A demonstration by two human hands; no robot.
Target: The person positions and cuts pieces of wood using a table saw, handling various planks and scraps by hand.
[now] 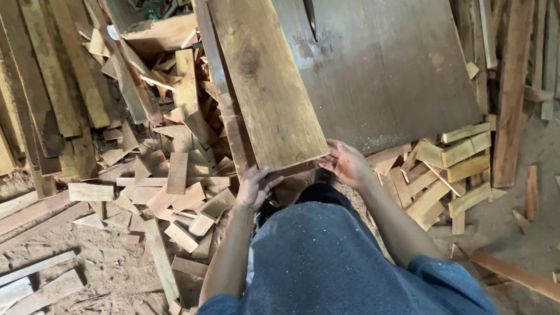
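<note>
Both hands — left hand [255, 188], right hand [346, 163] — grip the plank [265, 81] end

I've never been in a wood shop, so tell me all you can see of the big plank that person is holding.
The plank is a wide, flat board of yellowish-brown wood with darker stains and a knot-like blotch. It lies on a grey, worn table top, running away from the person, its far end out of view. Its near end juts past the table edge, where the left hand and right hand grip the corners. A dark, narrower strip lies along its left side.
</note>
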